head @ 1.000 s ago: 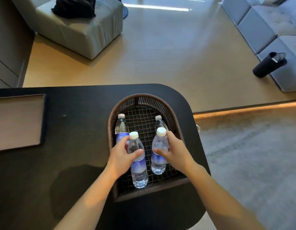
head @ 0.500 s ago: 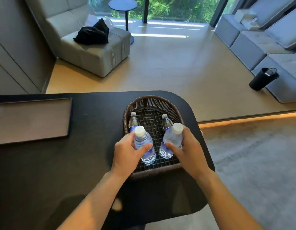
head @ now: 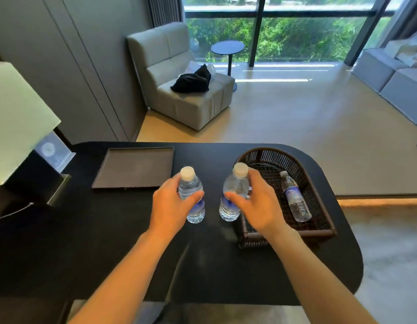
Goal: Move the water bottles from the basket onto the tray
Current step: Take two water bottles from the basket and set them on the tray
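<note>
Head view shows each hand, left hand [head: 173,206] and right hand [head: 259,204], gripping an upright bottle between tray [head: 114,183] and basket [head: 319,206], where another bottle [head: 295,199] lies.

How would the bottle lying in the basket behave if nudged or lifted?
The bottle lies on its side, so it would probably roll until the basket wall stops it. It looks full, so likely fairly heavy. Thin clear plastic may flex under grip.

Water bottles: clear plastic, white caps, blue labels. Left bottle [head: 192,197] upright, held above the table. Right bottle [head: 233,195] upright, slightly tilted, held beside the basket. Third bottle [head: 295,200] lying in the basket.
Basket [head: 319,202]: dark woven, right of the tray.
Tray [head: 135,168]: dark, rectangular, flat, bare.
</note>
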A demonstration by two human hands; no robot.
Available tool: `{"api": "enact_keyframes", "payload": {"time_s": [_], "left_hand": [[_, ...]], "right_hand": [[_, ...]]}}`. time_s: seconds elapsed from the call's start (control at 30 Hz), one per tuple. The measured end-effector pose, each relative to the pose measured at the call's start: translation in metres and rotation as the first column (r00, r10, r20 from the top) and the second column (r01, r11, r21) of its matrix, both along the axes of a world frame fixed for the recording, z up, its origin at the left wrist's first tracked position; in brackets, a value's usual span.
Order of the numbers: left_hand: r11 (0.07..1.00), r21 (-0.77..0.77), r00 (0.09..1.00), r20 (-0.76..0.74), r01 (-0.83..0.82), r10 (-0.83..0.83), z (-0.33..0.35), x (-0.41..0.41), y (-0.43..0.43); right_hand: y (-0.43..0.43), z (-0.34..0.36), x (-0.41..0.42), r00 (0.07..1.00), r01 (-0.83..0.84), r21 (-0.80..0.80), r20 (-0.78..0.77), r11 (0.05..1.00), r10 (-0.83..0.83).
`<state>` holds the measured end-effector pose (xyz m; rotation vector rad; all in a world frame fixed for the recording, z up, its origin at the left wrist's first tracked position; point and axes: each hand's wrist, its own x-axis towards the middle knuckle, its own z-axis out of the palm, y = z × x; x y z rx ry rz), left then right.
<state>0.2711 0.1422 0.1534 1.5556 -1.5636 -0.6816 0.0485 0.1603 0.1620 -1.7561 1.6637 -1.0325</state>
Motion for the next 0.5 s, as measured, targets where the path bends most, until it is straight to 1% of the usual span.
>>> {"api": "enact_keyframes", "payload": {"time_s": [0.1,0.23,0.33,0.5], "left_hand": [[0.999,0.014,0.999,0.002,-0.050,0.050,-0.002,0.044,-0.008],[0.995,0.039,0.995,-0.034,-0.093,0.095,-0.010,0.109,-0.035],[0.992,0.008,0.992,0.020,-0.124,0.124,-0.021,0.159,-0.070],[0.990,0.023,0.988,0.068,-0.137,0.135,-0.045,0.237,-0.149]], "right_hand": [[-0.022,-0.001,0.045,0.999,-0.036,0.035,0.020,0.999,0.035],[-0.063,-0.009,0.112,0.998,-0.066,0.088,0.028,0.994,0.063],[-0.103,-0.020,0.162,0.998,-0.067,0.112,0.028,0.991,0.065],[-0.179,-0.044,0.242,0.998,-0.043,0.189,0.049,0.981,0.034]]}}
